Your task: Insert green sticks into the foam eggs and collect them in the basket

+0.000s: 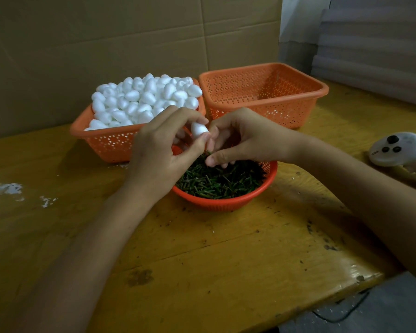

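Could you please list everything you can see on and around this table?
foam eggs: a heap, uncounted, white, in the left basket
left basket: one, orange, rear left
right basket: one, orange, rear right, nothing visible inside
round basket: one, orange, centre
green sticks: many, filling the round basket
controller: one, white, right edge
crumbs: white, scattered far left
table: one, yellow-brown wood
cardboard: brown, behind
left grip: holds one white held egg
right grip: fingers curled above the sticks, contents unclear
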A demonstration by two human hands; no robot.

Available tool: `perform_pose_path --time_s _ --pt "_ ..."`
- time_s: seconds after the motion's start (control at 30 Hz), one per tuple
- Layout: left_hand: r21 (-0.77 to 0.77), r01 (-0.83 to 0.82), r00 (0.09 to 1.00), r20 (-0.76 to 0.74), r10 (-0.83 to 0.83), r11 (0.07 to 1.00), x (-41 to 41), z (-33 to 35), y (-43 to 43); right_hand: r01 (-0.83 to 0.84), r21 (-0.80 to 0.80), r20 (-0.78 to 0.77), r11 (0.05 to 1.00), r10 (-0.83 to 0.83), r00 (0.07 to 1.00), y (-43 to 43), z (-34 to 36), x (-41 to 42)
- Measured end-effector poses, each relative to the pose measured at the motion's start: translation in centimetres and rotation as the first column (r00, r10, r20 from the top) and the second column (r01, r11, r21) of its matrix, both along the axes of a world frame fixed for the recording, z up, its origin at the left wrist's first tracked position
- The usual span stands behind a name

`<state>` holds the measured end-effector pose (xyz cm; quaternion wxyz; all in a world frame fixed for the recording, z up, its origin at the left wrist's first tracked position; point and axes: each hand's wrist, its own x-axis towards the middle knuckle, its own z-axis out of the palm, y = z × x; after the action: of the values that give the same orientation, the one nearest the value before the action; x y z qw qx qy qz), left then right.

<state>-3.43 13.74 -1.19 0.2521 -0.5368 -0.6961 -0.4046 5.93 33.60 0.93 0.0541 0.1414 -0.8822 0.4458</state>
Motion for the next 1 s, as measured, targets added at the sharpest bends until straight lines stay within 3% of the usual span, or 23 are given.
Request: perform_pose_path --time_s 0.37,0.57,1.0 --pt "-0.008 0.004 1.0 0.015 -0.004 1.0 0.25 0.09 -0.04 0.068 -0.043 -0.009 0.997 -0.068 0.998 -0.11 -0.09 -0.11" --pt "0.13 0.093 0.909 0.393 -0.137 0.987 0.09 -0.15 0.43 0.082 -0.058 -0.035 0.995 -0.084 0.996 0.06 -0.26 -0.25" --pt "0.16 0.186 0.828 0.506 -0.242 0.969 -0.19 -0.11 0.41 0.035 -0.03 -0.081 0.999 -0.037 0.996 0.16 -0.42 -0.49"
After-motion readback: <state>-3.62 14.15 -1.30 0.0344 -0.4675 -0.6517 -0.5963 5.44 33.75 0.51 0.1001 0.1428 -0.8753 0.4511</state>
